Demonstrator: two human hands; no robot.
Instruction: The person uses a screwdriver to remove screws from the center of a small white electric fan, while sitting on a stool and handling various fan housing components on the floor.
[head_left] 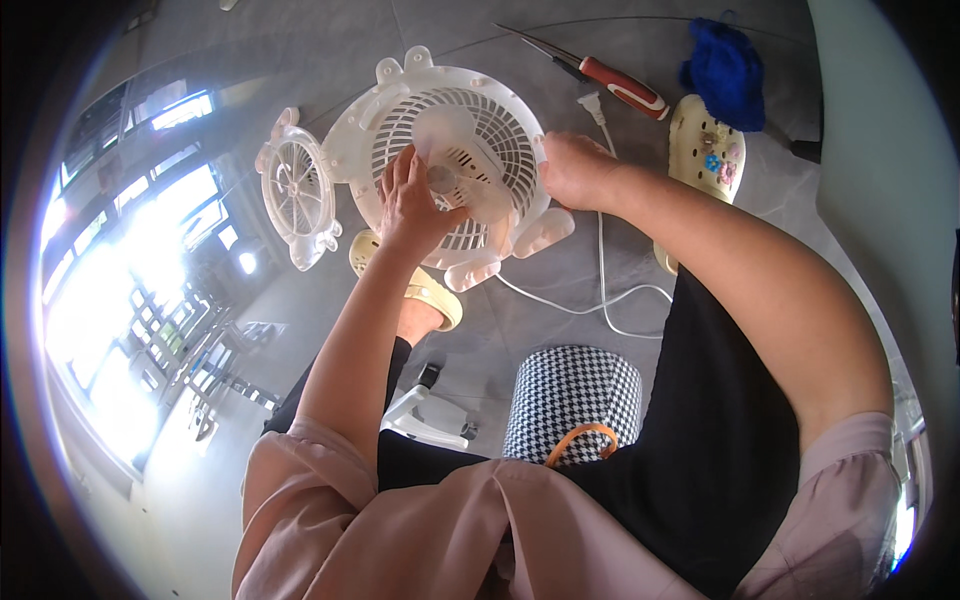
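Head view. Landmark: the white fan housing, round, slotted, set between your two clogs.
- Fan blade, translucent: one, inside the housing.
- Your left hand: on the blade, near the housing's middle; grip wide, thumb and fingers spread, touching.
- Your right hand: at the housing's right edge; grip curled, but you cannot tell whether anything is pinched.
- Round grille, white, spoked: just beside the housing, left.
- Screwdriver, red and white handle: beyond the housing, upper right.
- Plug, white, with white cord: right of the housing.
- Cloth, blue: well right of the housing.
- Clogs, pale yellow: one right of the housing, one at its lower left.
- Stool, black-and-white checked: nearer you than the housing.
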